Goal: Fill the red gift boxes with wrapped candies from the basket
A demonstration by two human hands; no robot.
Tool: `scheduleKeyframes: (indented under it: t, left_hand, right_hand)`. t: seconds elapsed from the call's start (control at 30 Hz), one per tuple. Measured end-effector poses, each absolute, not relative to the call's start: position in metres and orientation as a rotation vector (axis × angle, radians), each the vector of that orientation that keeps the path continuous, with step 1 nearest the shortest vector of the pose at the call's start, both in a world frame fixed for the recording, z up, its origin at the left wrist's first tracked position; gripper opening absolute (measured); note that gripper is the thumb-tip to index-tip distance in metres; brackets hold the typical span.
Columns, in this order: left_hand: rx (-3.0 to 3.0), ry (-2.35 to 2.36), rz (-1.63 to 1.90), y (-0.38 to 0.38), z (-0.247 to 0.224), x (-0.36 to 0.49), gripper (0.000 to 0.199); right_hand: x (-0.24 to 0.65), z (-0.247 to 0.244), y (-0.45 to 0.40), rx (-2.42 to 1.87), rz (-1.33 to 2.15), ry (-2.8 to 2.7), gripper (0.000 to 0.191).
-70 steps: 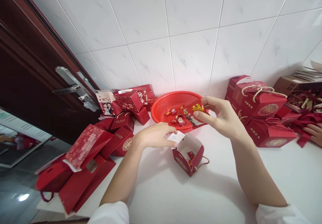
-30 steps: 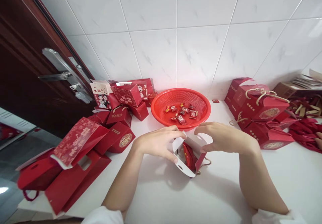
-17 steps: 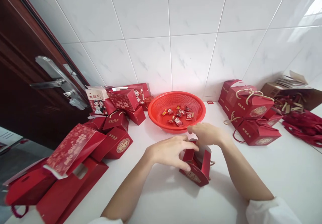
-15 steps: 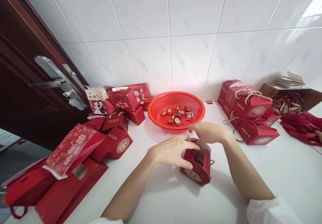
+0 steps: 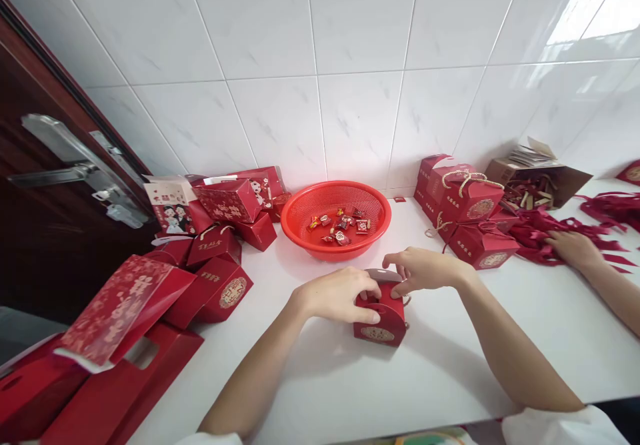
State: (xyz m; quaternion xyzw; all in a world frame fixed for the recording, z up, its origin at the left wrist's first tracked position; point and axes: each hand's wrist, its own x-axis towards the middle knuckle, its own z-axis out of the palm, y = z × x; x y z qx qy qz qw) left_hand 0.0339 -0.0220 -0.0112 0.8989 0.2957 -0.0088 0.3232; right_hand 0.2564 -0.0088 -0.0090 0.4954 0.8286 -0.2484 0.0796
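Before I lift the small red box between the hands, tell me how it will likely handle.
The box looks like folded card, so probably light and fairly stiff. Flat sides suggest it won't roll. Its rear flap stands up, so the top may spring open.

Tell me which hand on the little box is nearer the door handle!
Left. The left hand is right of the door handle, at the left side of the box; the right hand is farther right.

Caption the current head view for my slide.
Left hand and right hand on a small red box, before a red basket of wrapped sweets.
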Motion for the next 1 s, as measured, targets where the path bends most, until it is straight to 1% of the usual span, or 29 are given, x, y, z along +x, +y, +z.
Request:
scheduleKeyframes:
  t: [0.07,0.17,0.23,0.37,0.43,0.5,0.57,0.63,0.77,0.9,1.0]
  left_hand:
    - [2.334,0.885,-0.008,-0.020,-0.012,0.034,0.018]
    - [2.357,1.079,0.004,-0.017,-0.016,0.033,0.028]
    - [2.340,1.176,-0.005,-0.016,-0.018,0.032,0.037]
    - [2.249,1.247,0.035,-0.013,-0.024,0.029,0.051]
    - [2.214,1.203,0.083,-0.010,-0.027,0.028,0.055]
    - [2.186,1.104,0.095,-0.006,-0.031,0.028,0.053]
    - [2.162,1.007,0.047,-0.002,-0.033,0.028,0.048]
    - [2.131,0.971,-0.014,0.001,-0.034,0.028,0.048]
    - [2.064,0.996,-0.031,0.003,-0.033,0.028,0.056]
    - [2.028,1.101,-0.055,0.002,-0.030,0.028,0.060]
    - [2.073,1.161,-0.018,0.002,-0.029,0.026,0.058]
  right_hand:
    - [0.253,-0.014,-0.009,1.504,-0.701,2.489,0.050]
    - [0.252,-0.013,-0.010,1.524,-0.635,2.568,0.046]
    - [0.252,-0.010,-0.012,1.486,-0.629,2.664,0.036]
    - [0.249,-0.005,-0.019,1.260,-0.706,2.847,0.016]
    - [0.246,-0.005,-0.022,1.181,-0.725,2.844,0.016]
    - [0.244,-0.005,-0.023,1.151,-0.720,2.811,0.017]
    - [0.245,-0.005,-0.023,1.137,-0.746,2.800,0.018]
    - [0.250,-0.004,-0.021,1.173,-0.791,2.801,0.020]
    - [0.264,-0.003,-0.012,1.379,-0.780,2.671,0.016]
    - [0.271,-0.014,-0.001,1.434,-0.798,2.442,0.014]
    - [0.270,-0.026,0.008,1.403,-0.849,2.359,0.022]
